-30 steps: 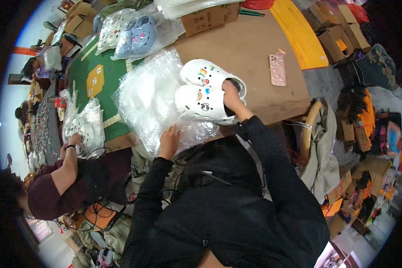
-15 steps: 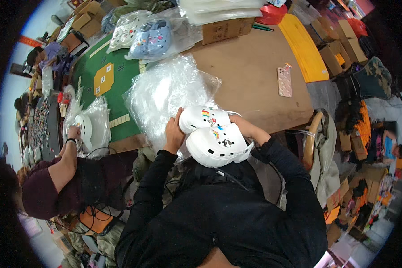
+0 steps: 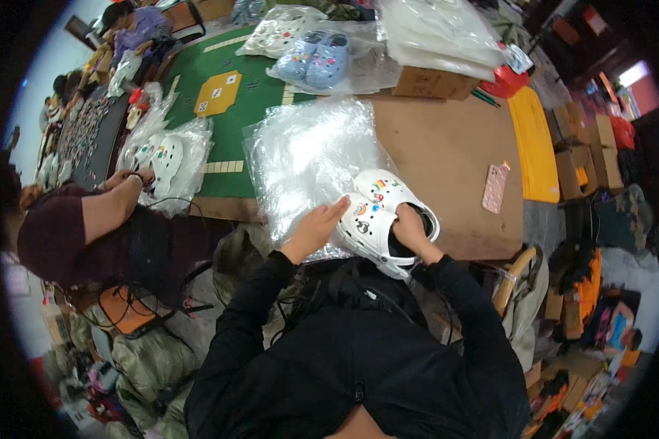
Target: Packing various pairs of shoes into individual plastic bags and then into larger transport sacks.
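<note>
Brown board covers the near half of the bench (image 3: 447, 146), and a green mat (image 3: 220, 102) is laid over the half well to the left of the hands. A stack of clear plastic bags (image 3: 307, 154) is spread on the brown part, directly ahead of the left hand (image 3: 316, 228); that hand is laid flat, fingers stretched out, on the near edge of the stack, and nothing is gripped by it. Just to its right a pair of white clogs (image 3: 377, 219) with coloured charms is set side by side at the bench's near edge, touching the bags. The right hand (image 3: 410, 230) is pushed into the opening of the outer clog, and the rim is held in its grip; the fingertips are hidden inside.

Far ahead of both hands, a clear bag (image 3: 322, 62) is seen with a pair of light blue clogs sealed in it. Well to the left, another clear bag (image 3: 170, 157) with white clogs in it is handled by a co-worker's hand (image 3: 121, 178). A cardboard box (image 3: 433, 82) is stood beyond the bag stack; its contents cannot be told. A pink phone (image 3: 494, 188) is laid to the right of the right hand, apart from it.
</note>
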Action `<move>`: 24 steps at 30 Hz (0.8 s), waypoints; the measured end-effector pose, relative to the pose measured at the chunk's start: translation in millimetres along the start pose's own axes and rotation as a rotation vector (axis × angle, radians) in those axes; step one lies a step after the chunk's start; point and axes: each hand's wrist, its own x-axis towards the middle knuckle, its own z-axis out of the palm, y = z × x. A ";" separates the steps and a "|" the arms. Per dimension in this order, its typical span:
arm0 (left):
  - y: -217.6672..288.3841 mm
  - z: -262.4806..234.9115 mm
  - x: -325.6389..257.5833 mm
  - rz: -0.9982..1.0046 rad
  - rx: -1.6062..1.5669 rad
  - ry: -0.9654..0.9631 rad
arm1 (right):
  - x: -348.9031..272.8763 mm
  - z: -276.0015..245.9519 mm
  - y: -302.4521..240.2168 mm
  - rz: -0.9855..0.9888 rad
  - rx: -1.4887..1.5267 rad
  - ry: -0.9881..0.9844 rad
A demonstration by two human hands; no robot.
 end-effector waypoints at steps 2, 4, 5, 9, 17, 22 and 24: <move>16.7 -8.8 6.2 -0.043 0.067 -0.112 | -5.3 -2.5 -9.4 -0.031 -0.016 0.081; 24.7 -16.5 8.1 -0.040 0.083 -0.101 | -7.1 5.6 -2.1 -0.036 0.006 0.172; 26.6 -16.3 5.9 -0.004 0.075 -0.138 | -9.5 10.3 -1.4 -0.074 0.061 0.269; 40.8 -1.7 -0.8 -0.127 0.005 0.075 | -16.8 22.7 -9.7 0.042 -0.006 0.269; 15.1 40.1 6.2 -0.751 -0.201 0.393 | -2.7 40.8 -4.6 0.114 0.049 0.203; -31.6 64.2 -6.7 -0.867 -0.599 0.482 | 5.2 45.3 -4.1 0.133 0.076 0.164; -41.0 71.0 1.6 -0.919 -0.683 0.477 | 7.4 44.2 5.0 0.115 0.097 0.180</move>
